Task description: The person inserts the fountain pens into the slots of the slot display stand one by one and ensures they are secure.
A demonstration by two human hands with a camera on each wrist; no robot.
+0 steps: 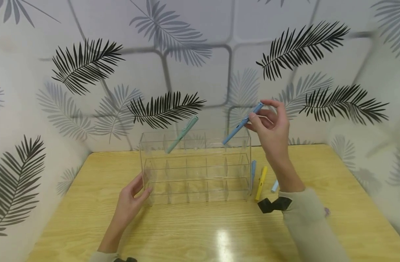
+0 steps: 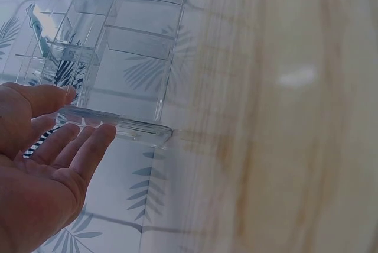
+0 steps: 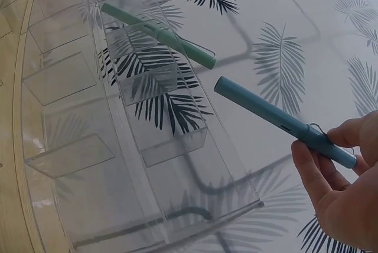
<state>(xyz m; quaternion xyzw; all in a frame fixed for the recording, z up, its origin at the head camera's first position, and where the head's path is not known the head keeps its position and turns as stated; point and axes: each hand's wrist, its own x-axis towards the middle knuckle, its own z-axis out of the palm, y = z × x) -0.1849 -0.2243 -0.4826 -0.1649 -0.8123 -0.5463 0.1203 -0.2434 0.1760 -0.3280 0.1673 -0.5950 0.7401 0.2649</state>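
Observation:
A clear plastic organizer [image 1: 196,174] with several compartments in tiers stands on the wooden table. My left hand [image 1: 132,199] holds its left side low down, the thumb at the front edge and the fingers along the side panel. My right hand [image 1: 272,125] pinches a blue capped pen [image 1: 240,125] near its clip end, above the right part of the organizer's top tier. The pen tilts, its lower end pointing down and left. In the top tier a mint green pen [image 1: 183,134] leans to the right, its upper end sticking out.
To the right of the organizer lie another blue pen [image 1: 253,171], a yellow pen [image 1: 261,183] and a light blue pen [image 1: 275,186], partly hidden by the right arm. A small purple thing [image 1: 327,211] shows beside the sleeve. A leaf-patterned wall [image 1: 200,83] rises behind the table [image 1: 174,233].

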